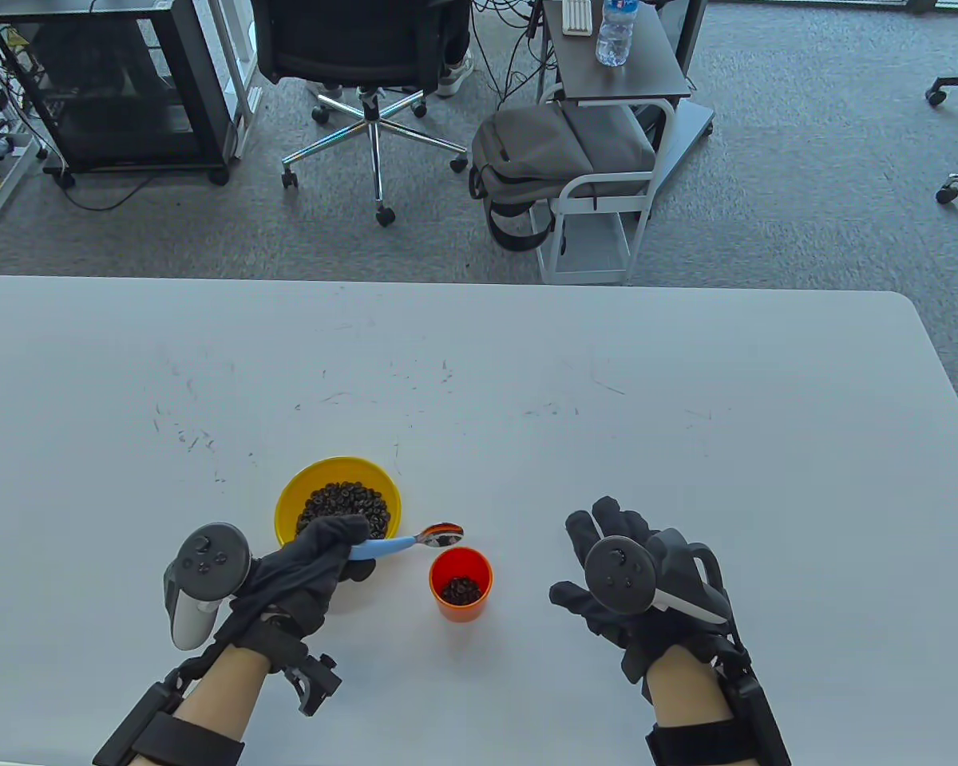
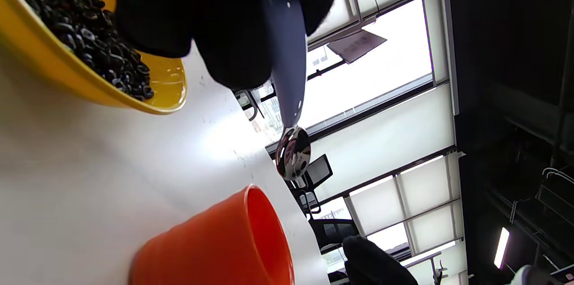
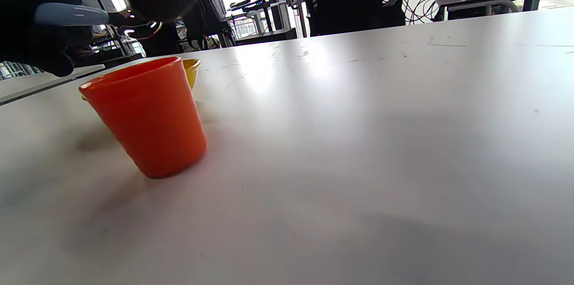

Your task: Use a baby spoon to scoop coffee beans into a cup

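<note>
Left hand: left hand (image 1: 307, 570) is curled around the blue handle of the baby spoon (image 1: 415, 540), gripping it near the yellow bowl's near rim.
Spoon: it is held roughly level above the table; its metal bowl points right and sits just past the far rim of the cup, with dark content that looks like beans.
Cup: orange cup (image 1: 461, 584) stands upright on the white table (image 1: 686, 383), just right of the yellow bowl, with a layer of coffee beans (image 1: 461, 590) at its bottom.
Bowl: yellow bowl (image 1: 338, 504) holds a heap of beans and sits apart from the cup.
Right hand: right hand (image 1: 635, 578) is spread open, fingers extended, holding nothing, well right of the cup.
</note>
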Motion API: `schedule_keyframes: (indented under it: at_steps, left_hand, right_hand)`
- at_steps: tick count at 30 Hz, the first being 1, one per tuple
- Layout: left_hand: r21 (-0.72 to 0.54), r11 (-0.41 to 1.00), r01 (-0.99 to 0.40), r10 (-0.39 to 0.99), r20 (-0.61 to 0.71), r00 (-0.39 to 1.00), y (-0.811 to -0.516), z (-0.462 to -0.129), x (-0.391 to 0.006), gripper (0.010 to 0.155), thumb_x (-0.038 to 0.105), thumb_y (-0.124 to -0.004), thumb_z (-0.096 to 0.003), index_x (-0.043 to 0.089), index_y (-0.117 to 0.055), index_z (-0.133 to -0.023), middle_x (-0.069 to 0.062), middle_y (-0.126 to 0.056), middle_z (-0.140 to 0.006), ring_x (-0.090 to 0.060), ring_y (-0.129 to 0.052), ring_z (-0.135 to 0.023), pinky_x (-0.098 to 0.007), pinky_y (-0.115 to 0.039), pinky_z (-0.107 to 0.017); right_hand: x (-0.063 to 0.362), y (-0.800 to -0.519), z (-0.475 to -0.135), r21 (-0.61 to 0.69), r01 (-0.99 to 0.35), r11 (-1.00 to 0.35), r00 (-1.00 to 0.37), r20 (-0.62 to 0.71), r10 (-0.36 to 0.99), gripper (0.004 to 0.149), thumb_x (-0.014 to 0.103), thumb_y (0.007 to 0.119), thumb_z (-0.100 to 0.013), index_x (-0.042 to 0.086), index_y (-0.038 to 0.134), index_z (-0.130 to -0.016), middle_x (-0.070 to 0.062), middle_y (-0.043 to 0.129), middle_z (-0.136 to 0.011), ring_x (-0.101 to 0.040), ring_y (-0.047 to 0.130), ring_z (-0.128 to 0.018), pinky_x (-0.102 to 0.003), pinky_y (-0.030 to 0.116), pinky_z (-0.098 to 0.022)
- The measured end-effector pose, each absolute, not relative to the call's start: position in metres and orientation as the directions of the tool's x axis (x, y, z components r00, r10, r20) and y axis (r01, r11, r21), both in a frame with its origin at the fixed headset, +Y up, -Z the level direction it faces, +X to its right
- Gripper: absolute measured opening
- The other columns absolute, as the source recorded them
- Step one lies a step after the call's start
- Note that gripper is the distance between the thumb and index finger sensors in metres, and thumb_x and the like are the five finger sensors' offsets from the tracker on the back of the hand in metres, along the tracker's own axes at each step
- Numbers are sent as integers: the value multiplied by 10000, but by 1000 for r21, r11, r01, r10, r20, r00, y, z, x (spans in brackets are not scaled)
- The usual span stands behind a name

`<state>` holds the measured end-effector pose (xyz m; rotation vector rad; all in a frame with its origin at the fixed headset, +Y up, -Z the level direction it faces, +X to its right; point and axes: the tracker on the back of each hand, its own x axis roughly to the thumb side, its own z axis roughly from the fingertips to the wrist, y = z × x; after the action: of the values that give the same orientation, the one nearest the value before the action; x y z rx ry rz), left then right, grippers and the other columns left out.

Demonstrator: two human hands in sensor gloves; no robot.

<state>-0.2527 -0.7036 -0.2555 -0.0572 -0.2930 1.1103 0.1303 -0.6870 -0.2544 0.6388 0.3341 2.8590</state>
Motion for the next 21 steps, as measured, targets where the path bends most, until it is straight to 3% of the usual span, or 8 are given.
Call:
schedule_keyframes:
  at_steps: [4, 9, 21]
  left_hand:
    - [-13, 582, -813, 792, 233, 564, -692, -254, -275, 423, 123, -648, -589, 36, -706, -999, -316, -677, -981, -392, -963, -719, -573, -789, -593]
    - [136, 667, -733, 710, 181, 680, -692, -256, -298, 424, 117, -655, -583, 17, -713, -991, -329, -675, -971, -412, -959, -704, -587, -778, -581]
    - [130, 753, -645, 648, 26, 761, -714, -266, -310, 423, 117, -662, -580, 13, -726, -985, -337, -683, -961, -421, -959, -688, -594, -775, -569]
  right_hand:
    - [130, -687, -255, 257, -138, -956, -889, 394, 235, 827, 539, 683, -547, 8, 360, -1092, -393, 282, -1082, -667, 412, -904, -756, 462, -604]
    - [131, -686, -254, 252, -145, -957, -889, 392, 238, 827, 540, 683, -547, 9, 359, -1093, -393, 280, -1083, -665, 412, -906, -757, 461, -603]
    - [136, -682, -253, 213, -169, -962, -887, 394, 243, 829, 541, 683, -546, 11, 355, -1092, -393, 282, -1082, -666, 407, -905, -758, 459, -603]
